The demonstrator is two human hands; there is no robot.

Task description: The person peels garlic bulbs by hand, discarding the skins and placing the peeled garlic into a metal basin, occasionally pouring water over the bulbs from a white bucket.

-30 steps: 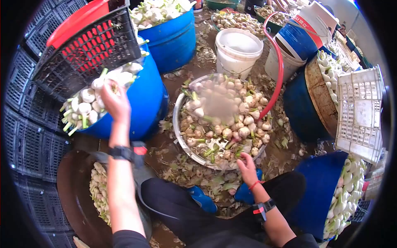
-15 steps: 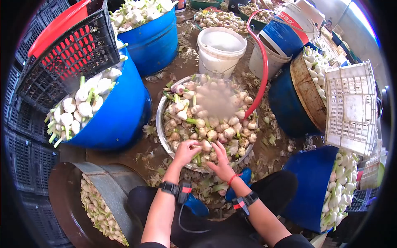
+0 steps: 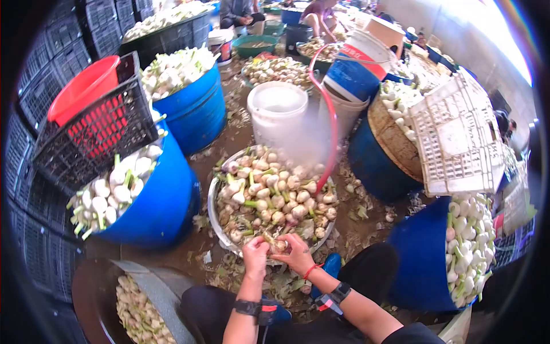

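Over the near rim of a wide metal basin [image 3: 212,213], a garlic bulb [image 3: 279,246] is held between my two hands. My left hand [image 3: 255,255] pinches it from the left, by the stem side as far as I can see. On the other side, the fingers of my right hand [image 3: 297,254] are closed round the bulb. A heap of garlic bulbs [image 3: 278,198] with short green stems fills the basin just beyond my fingers. A red hoop handle [image 3: 334,132] rises from the basin's right side.
Blue tubs [image 3: 166,200] of garlic stand left and right. A white bucket [image 3: 277,106] is behind the basin. A black crate [image 3: 106,129] and a white crate [image 3: 458,137] rest on tubs. Peelings [image 3: 358,206] litter the floor. Another person [image 3: 235,14] sits far back.
The view has tilted upward, showing more of the background. My hands were loosely around a bulb above the heap; now they are closer together, gripping a bulb near the basin's front rim.
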